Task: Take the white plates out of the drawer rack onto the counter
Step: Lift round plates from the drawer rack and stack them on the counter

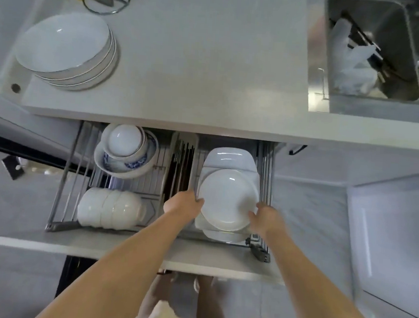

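Observation:
A round white plate [227, 200] lies on top of the plates in the right part of the open drawer rack [267, 178]. My left hand [183, 204] grips its left rim and my right hand [265, 219] grips its right rim. Under it sit squarish white plates [229, 159], and another plate edge [222, 235] shows at the front. A stack of several round white plates [66, 49] stands on the grey counter [198, 65] at the left.
The left half of the rack holds a blue-patterned bowl with white bowls in it [126, 152] and a row of white bowls [110, 208]. A chopstick holder [182, 161] divides the rack. A steel sink [377, 54] lies at the right of the counter.

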